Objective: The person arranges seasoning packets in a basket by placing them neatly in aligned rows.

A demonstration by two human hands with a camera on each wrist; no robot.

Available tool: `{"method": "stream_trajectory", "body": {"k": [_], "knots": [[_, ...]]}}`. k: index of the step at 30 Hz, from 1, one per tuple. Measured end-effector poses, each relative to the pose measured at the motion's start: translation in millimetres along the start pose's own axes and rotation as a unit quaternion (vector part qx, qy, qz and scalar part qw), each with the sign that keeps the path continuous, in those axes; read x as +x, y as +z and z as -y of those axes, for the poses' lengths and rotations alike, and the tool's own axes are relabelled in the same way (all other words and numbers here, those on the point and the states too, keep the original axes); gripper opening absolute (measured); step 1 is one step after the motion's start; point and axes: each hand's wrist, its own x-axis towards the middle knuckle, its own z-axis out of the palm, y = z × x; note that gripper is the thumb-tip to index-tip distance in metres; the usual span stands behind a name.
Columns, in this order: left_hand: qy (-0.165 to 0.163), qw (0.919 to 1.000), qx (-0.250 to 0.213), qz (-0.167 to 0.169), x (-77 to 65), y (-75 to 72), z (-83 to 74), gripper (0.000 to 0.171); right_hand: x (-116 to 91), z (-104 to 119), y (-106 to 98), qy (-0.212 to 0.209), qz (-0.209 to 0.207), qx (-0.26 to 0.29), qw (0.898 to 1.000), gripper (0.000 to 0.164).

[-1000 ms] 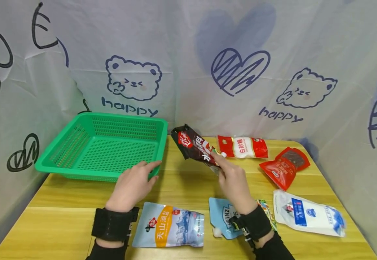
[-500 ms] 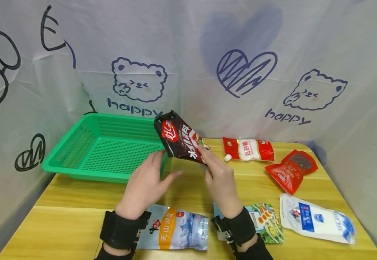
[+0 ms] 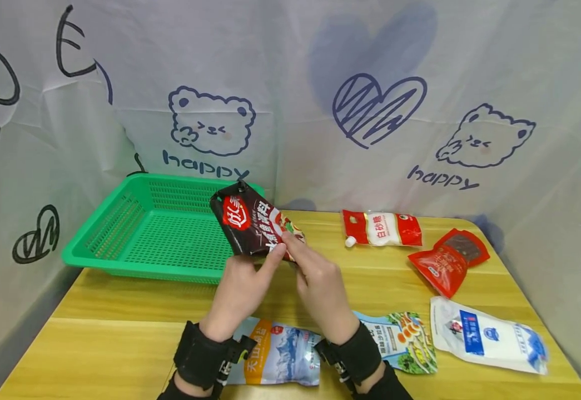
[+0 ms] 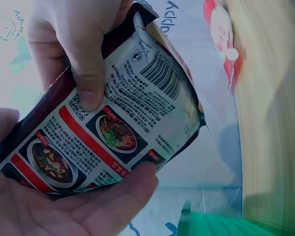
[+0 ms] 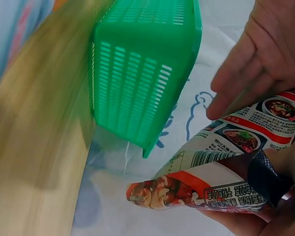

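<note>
From the head view I saw the right hand (image 3: 322, 286) pinching a dark pack (image 3: 252, 222), raised before the right end of the green basket (image 3: 145, 269), the left hand (image 3: 241, 291) spread beneath. At the left wrist, the right thumb (image 4: 86, 73) pressed its printed back. At the right wrist, straight left fingers (image 5: 238, 64) lay close by.

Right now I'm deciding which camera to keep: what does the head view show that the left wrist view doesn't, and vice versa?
Head view only: the front of the dark packet, the red pouch, the white-and-blue bag and the orange-banded pouch.

Left wrist view only: the packet's back, with its barcode.

Both: the left hand, the right hand, the red-and-white bag and the green basket, only partly in the wrist view.
</note>
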Motion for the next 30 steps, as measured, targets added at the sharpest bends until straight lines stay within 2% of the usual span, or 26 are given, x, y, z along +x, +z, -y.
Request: {"method": "stream_trajectory", "body": {"k": [6, 10, 13, 15, 20, 24, 27, 30], "knots": [[-0.015, 0.9996, -0.023, -0.005, -1.0, -1.6, 0.0, 0.047, -1.0, 5.2, 1.5, 0.001, 0.019, -0.001, 1.000, 0.051], [-0.019, 0.9997, -0.005, -0.014, -1.2, -2.1, -0.2, 0.035, -1.2, 7.2, 1.3, -0.005, 0.034, 0.000, 0.999, 0.054], [-0.020, 0.9995, 0.012, -0.024, -1.2, -2.4, -0.1, 0.034, -1.0, 8.5, 0.7, -0.005, 0.050, -0.001, 0.999, 0.057], [-0.020, 0.9994, 0.006, -0.028, -1.2, -3.2, -0.2, 0.032, -0.9, 9.0, -0.2, 0.000, 0.065, 0.003, 0.998, 0.058], [-0.020, 0.9986, -0.032, -0.037, -2.9, -8.2, -2.2, 0.028, 0.9, 8.8, -5.8, 0.013, 0.100, 0.050, 0.994, 0.064], [-0.015, 0.9981, -0.040, -0.045, -2.8, -14.5, -4.4, 0.031, 3.7, 5.1, -10.7, 0.015, 0.121, 0.094, 0.988, 0.072], [-0.010, 0.9975, -0.049, -0.049, -3.1, -20.5, -5.9, 0.033, 5.7, 1.0, -14.7, 0.040, 0.138, 0.127, 0.982, 0.077], [-0.014, 0.9964, -0.068, -0.050, -4.2, -27.2, -6.5, 0.037, 6.8, -3.4, -18.3, 0.103, 0.150, 0.162, 0.970, 0.075]]}}
